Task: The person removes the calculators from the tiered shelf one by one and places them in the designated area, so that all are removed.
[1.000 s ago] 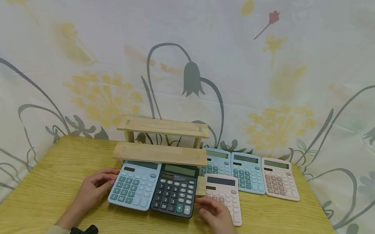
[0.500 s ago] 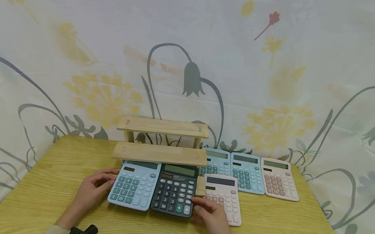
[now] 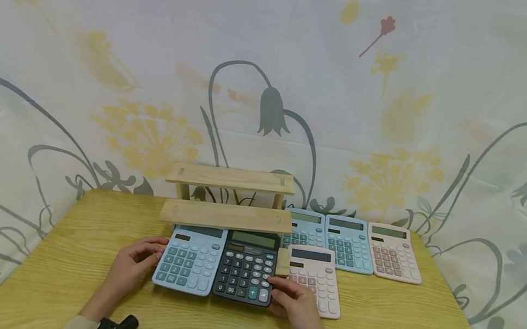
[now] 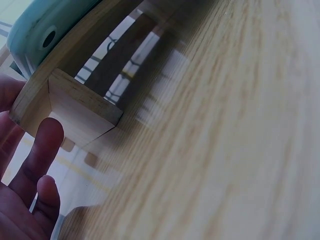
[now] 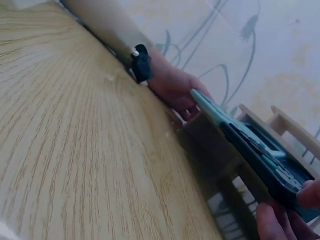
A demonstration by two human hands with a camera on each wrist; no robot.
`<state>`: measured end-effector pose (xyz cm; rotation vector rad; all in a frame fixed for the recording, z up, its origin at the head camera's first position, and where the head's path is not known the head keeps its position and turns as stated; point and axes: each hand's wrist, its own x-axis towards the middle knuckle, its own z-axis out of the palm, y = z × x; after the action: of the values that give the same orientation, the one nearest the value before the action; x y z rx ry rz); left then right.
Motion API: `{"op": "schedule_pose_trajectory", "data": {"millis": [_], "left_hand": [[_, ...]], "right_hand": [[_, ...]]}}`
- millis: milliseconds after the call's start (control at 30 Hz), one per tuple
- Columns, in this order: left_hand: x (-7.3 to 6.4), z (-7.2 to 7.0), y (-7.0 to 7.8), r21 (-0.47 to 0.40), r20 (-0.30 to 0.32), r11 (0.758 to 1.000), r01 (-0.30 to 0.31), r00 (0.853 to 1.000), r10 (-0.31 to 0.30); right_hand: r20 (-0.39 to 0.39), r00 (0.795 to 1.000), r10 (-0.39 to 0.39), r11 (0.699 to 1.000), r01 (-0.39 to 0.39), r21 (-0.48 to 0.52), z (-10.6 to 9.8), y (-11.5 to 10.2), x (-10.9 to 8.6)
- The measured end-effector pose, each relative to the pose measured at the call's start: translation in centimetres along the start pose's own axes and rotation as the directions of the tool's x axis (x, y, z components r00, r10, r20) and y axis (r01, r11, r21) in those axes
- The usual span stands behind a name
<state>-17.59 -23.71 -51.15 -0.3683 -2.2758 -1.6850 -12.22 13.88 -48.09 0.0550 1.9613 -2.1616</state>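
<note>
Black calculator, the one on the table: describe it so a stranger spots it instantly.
On the table, find the wooden rack. At its front, a blue calculator and the black calculator sit side by side, black on the right. It is the only black one; every other is blue or pink.

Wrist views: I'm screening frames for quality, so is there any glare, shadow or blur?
Left wrist: the tabletop turns soft toward the right edge, with pale reflections near the wooden rack; right wrist: glare at the lower-left corner, dark shade below the black calculator, hazy backdrop.
</note>
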Motion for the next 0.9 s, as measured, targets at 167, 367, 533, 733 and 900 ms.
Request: {"op": "schedule_pose_trajectory", "data": {"millis": [167, 367, 533, 733, 900], "left_hand": [[-0.15, 0.09, 0.01, -0.013, -0.010, 1.000, -0.013, 1.000, 0.013], [-0.19, 0.03, -0.11, -0.013, -0.010, 1.000, -0.002, 1.000, 0.002], [-0.10, -0.01, -0.04, -0.013, -0.011, 1.000, 0.001, 1.000, -0.001], [-0.03, -0.01, 0.06, -0.006, -0.002, 1.000, -0.011, 1.000, 0.011], [-0.04, 0.08, 0.16, -0.007, -0.001, 1.000, -0.008, 1.000, 0.008]], "right_hand": [[-0.006, 1.000, -0.008, 1.000, 0.008, 0.011, 0.10, 0.25, 0.05], [-0.019, 1.000, -0.014, 1.000, 0.014, 0.017, 0.17, 0.44, 0.00], [-0.033, 0.999, -0.020, 1.000, 0.021, 0.016, 0.10, 0.37, -0.13], [-0.040, 0.999, -0.026, 1.000, 0.025, -0.017, -0.28, 0.18, -0.30], [-0.057, 0.998, -0.023, 0.999, 0.021, -0.032, -0.54, 0.12, -0.44]]}}
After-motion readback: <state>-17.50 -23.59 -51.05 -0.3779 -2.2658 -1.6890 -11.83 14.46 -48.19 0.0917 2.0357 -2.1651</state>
